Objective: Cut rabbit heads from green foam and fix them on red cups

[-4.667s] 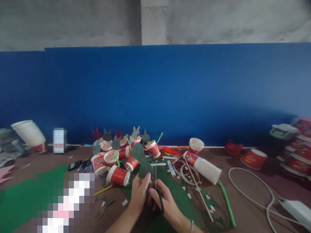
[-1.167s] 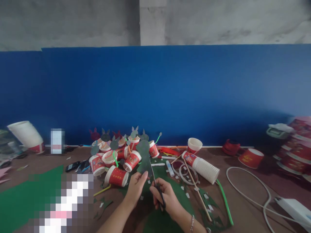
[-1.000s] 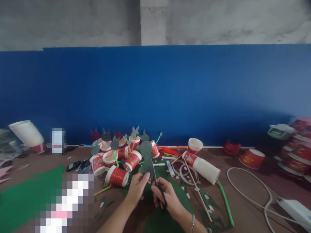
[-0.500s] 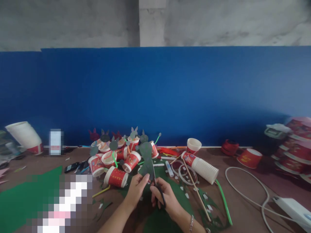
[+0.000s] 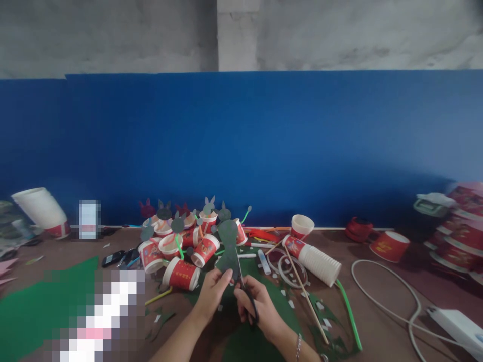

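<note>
From where I stand, the person's left hand (image 5: 215,287) is closed in a pinch, thumb on top, on the lower end of a dark green, thin, flat piece with a rounded top and a narrow waist (image 5: 228,244). That piece is held up in front of the person, above the middle of the brown desk (image 5: 381,332). The right hand (image 5: 261,300) is curled around the handles of a pair of black-handled metal scissors (image 5: 242,282), their blades along the piece's right edge; how far apart the blades are, I can't tell.

The round top and waist look already shaped, I'd judge, while the lower part by the blades seems the bit left to trim (the fingers hide some of it, so I won't swear to that). Behind it sits a cluster of red-and-white paper cups (image 5: 183,274), several bearing flat, eared cutouts (image 5: 178,223) that look finished. Other cups have none that I can see, including the long nested stack of white-and-red paper cups (image 5: 319,264) lying to the right. Dark green ragged offcuts (image 5: 338,344) and small white scraps (image 5: 291,304) litter the desk, so plenty of cutting seems done.
</note>
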`<act>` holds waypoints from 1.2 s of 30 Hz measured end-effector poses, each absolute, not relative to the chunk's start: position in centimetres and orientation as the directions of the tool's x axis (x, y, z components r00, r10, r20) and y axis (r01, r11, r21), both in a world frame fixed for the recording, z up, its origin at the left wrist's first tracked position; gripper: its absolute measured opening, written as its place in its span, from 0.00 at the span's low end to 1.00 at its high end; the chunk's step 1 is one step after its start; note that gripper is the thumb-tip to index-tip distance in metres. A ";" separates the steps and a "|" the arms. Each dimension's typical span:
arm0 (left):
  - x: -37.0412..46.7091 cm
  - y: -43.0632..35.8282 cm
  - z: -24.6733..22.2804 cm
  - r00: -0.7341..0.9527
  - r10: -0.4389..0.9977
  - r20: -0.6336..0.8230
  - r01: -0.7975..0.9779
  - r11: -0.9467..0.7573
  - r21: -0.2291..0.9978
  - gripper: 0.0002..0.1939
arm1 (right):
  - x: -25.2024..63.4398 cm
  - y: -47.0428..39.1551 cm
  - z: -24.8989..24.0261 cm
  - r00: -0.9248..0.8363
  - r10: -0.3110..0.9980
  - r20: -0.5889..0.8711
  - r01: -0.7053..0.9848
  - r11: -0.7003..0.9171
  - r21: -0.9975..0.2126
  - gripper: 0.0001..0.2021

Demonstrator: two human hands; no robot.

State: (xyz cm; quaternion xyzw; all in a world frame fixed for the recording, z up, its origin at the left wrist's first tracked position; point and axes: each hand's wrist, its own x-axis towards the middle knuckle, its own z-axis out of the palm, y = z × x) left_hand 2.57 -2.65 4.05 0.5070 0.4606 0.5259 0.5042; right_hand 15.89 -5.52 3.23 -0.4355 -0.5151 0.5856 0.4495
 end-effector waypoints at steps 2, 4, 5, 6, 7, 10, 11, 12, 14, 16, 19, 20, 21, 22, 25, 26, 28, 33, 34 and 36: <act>2.5 -2.6 4.0 0.029 0.997 0.066 -0.062 -0.064 0.996 0.19 | 15.9 -5.5 3.3 -0.224 0.974 -0.046 -0.082 -0.065 -0.994 0.21; 2.5 -2.6 4.0 0.035 0.997 0.067 -0.065 -0.064 0.996 0.19 | 15.9 -5.5 3.2 -0.228 0.973 -0.038 -0.089 -0.060 -0.994 0.21; 2.4 -2.6 3.9 0.034 0.997 0.068 -0.065 -0.066 0.996 0.19 | 15.9 -5.5 3.2 -0.229 0.973 -0.036 -0.088 -0.058 -0.994 0.20; 2.4 -2.6 3.9 0.031 0.997 0.070 -0.064 -0.068 0.996 0.19 | 15.9 -5.4 3.1 -0.228 0.973 -0.034 -0.085 -0.055 -0.995 0.20; 2.4 -2.5 3.9 0.028 0.997 0.072 -0.062 -0.070 0.996 0.19 | 15.9 -5.4 3.0 -0.226 0.973 -0.033 -0.080 -0.053 -0.995 0.20; 2.3 -2.5 3.9 0.041 0.996 0.080 -0.058 -0.078 0.995 0.20 | 15.9 -5.3 2.7 -0.222 0.974 -0.038 -0.066 -0.054 -0.996 0.20; 2.3 -2.5 4.0 0.048 0.995 0.082 -0.060 -0.079 0.995 0.20 | 15.9 -5.3 2.7 -0.221 0.975 -0.040 -0.064 -0.055 -0.996 0.20; 2.3 -2.5 4.0 0.053 0.995 0.082 -0.063 -0.079 0.995 0.20 | 15.9 -5.3 2.6 -0.220 0.975 -0.041 -0.065 -0.057 -0.996 0.21; 2.3 -2.5 4.1 0.063 0.995 0.078 -0.078 -0.073 0.994 0.20 | 16.0 -5.3 2.7 -0.215 0.975 -0.046 -0.061 -0.060 -0.996 0.21; 2.2 -2.5 4.1 0.077 0.995 0.070 -0.100 -0.062 0.993 0.20 | 16.0 -5.3 2.8 -0.214 0.975 -0.055 -0.051 -0.067 -0.996 0.21; 2.2 -2.5 4.1 0.083 0.994 0.072 -0.118 -0.062 0.991 0.19 | 16.1 -5.3 3.1 -0.219 0.973 -0.073 -0.025 -0.080 -0.996 0.23; 2.1 -2.5 4.0 0.076 0.994 0.077 -0.117 -0.068 0.991 0.19 | 16.1 -5.3 3.2 -0.220 0.972 -0.080 -0.015 -0.086 -0.996 0.23; 2.1 -2.5 4.0 0.070 0.994 0.081 -0.114 -0.072 0.991 0.19 | 16.1 -5.4 3.3 -0.221 0.971 -0.087 -0.006 -0.090 -0.996 0.24; 2.1 -2.5 4.0 0.066 0.994 0.083 -0.112 -0.075 0.991 0.19 | 16.1 -5.4 3.4 -0.221 0.971 -0.093 0.000 -0.095 -0.995 0.24; 2.0 -2.4 3.9 0.068 0.995 0.078 -0.114 -0.070 0.991 0.19 | 16.1 -5.4 3.6 -0.219 0.970 -0.105 0.005 -0.106 -0.994 0.24; 2.0 -2.4 3.9 0.067 0.995 0.077 -0.112 -0.069 0.991 0.19 | 16.1 -5.4 3.7 -0.219 0.970 -0.105 0.006 -0.106 -0.994 0.24; 2.0 -2.4 3.8 0.045 0.996 0.083 -0.106 -0.077 0.991 0.19 | 16.1 -5.4 3.8 -0.220 0.969 -0.110 0.015 -0.110 -0.994 0.23; 1.8 -2.2 3.3 0.047 0.995 0.092 -0.131 -0.085 0.988 0.18 | 16.1 -5.5 4.0 -0.231 0.966 -0.119 0.033 -0.115 -0.993 0.23; 1.8 -2.2 3.3 0.055 0.994 0.091 -0.140 -0.082 0.987 0.17 | 16.2 -5.4 4.1 -0.231 0.966 -0.119 0.034 -0.114 -0.993 0.23; 1.8 -2.1 3.2 0.054 0.994 0.096 -0.152 -0.087 0.985 0.17 | 16.2 -5.4 4.1 -0.231 0.965 -0.125 0.034 -0.120 -0.992 0.23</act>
